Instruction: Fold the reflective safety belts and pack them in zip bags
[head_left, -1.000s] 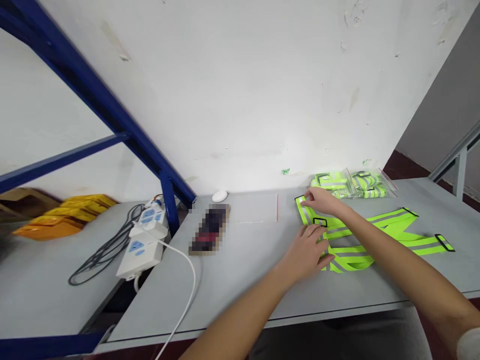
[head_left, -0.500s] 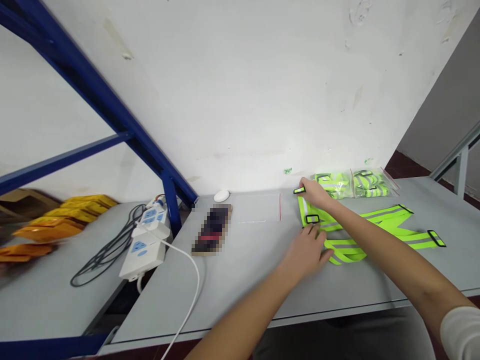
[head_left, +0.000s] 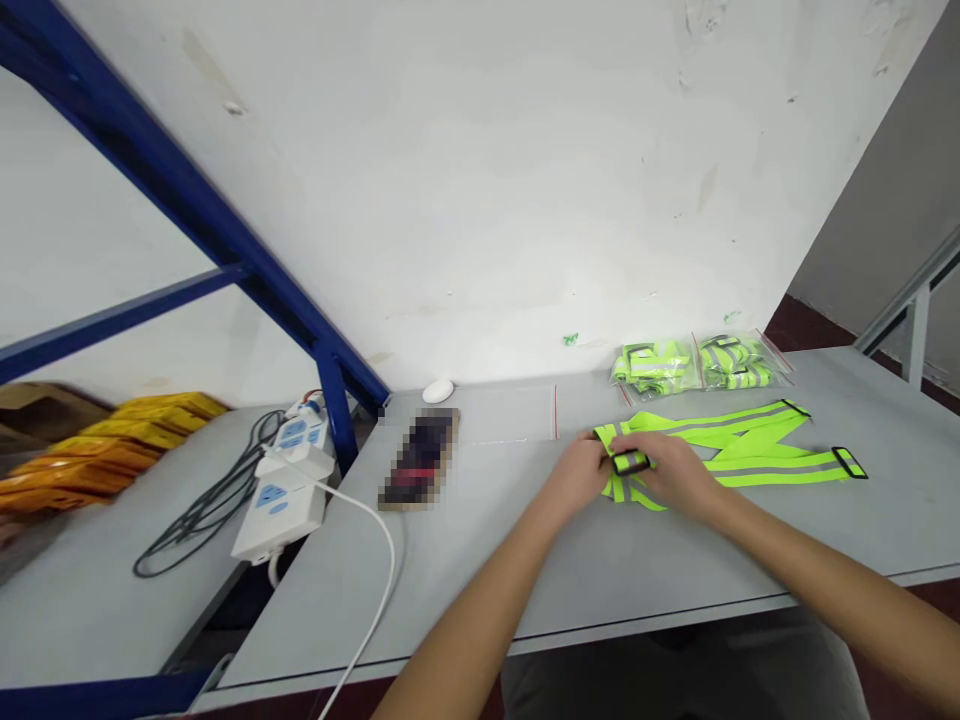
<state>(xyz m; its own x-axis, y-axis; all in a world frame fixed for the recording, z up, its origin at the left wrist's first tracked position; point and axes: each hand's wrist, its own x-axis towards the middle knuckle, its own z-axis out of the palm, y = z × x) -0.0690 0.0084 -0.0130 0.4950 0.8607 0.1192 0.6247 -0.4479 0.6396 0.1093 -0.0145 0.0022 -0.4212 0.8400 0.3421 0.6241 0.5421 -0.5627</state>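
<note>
A neon yellow-green reflective strap vest (head_left: 750, 450) with grey stripes and black buckles lies spread on the grey table (head_left: 525, 560). Both hands meet at its left end. My left hand (head_left: 581, 472) pinches the strap end from the left. My right hand (head_left: 675, 472) is closed on the strap beside a black buckle (head_left: 630, 462). Two clear bags of folded vests (head_left: 694, 362) sit by the wall behind.
A blurred phone-like object (head_left: 418, 458) and a small white puck (head_left: 438, 390) lie left of the hands. A white power strip (head_left: 289, 480) with cables rests further left, near a blue rack post (head_left: 330, 410) and orange packets (head_left: 112, 440).
My right hand pulled back from the far strap end toward me and joined my left hand at the vest's left end. The vest now lies flatter and straighter.
</note>
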